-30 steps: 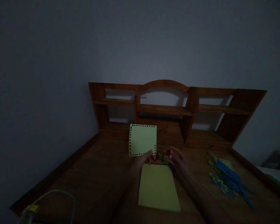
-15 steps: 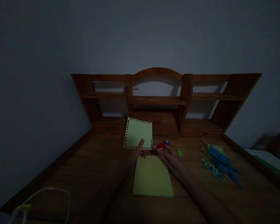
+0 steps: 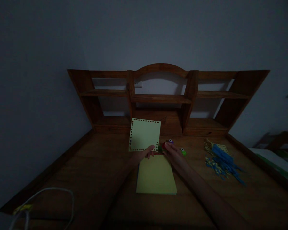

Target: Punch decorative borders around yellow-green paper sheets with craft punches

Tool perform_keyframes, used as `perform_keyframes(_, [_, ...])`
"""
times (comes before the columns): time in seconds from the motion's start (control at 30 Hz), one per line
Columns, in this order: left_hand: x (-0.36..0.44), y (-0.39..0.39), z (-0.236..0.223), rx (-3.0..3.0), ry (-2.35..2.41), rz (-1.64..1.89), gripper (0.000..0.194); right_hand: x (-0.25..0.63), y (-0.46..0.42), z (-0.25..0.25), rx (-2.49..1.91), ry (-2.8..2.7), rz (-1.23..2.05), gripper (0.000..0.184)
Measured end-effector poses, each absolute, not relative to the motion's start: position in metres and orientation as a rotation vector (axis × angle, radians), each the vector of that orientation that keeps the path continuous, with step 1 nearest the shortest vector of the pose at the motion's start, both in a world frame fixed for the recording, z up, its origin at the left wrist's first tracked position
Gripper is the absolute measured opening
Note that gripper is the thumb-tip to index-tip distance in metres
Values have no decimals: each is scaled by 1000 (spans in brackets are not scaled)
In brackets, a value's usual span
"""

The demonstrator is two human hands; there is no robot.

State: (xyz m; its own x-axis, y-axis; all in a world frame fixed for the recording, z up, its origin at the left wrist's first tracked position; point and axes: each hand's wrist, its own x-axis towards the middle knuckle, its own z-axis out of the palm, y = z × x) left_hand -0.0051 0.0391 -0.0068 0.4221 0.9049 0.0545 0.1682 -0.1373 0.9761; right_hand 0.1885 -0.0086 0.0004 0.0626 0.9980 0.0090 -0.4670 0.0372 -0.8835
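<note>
My left hand (image 3: 147, 152) is closed on the lower right edge of a pale yellow sheet of paper (image 3: 145, 135), thumb in front. Small dark punched shapes, some heart-like, run along the sheet's borders. Close to that sheet's lower right corner, my right hand (image 3: 174, 154) grips a small red paper punch (image 3: 164, 145), mostly covered by the fingers. Whether the punch is on the paper's edge I cannot tell. Below both hands lies a stack of yellow paper (image 3: 156, 175). A purple punch (image 3: 171, 141) and a green punch (image 3: 183, 151) rest just beyond my right hand.
Blue and yellow paper scraps (image 3: 222, 159) lie heaped on the right of the wooden desk (image 3: 91, 163). A wooden shelf unit (image 3: 161, 99) stands along the back against the wall. At the front left is a white cable (image 3: 55, 189). The room is dim.
The sheet has turned slightly and shifted right, and my left thumb has moved to its lower right edge. My right fingers have closed further over the red punch. The view has tilted slightly.
</note>
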Motion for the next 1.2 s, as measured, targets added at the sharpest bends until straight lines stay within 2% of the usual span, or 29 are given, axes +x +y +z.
perform_keyframes(0.27, [-3,23,8,1563,949,951,46,192,-6,2,-733,-774,1387,27])
perform_keyframes(0.43, [0,18,11,1623,976,996,47,187,-12,5,-717,-770,1430,27])
perform_keyframes(0.77, [-2,15,15,1779,1065,942,47,187,-12,5,-736,-735,1439,23])
perform_keyframes(1.2, [-3,11,14,1780,1082,939,43,184,-18,12,-897,-873,1395,29])
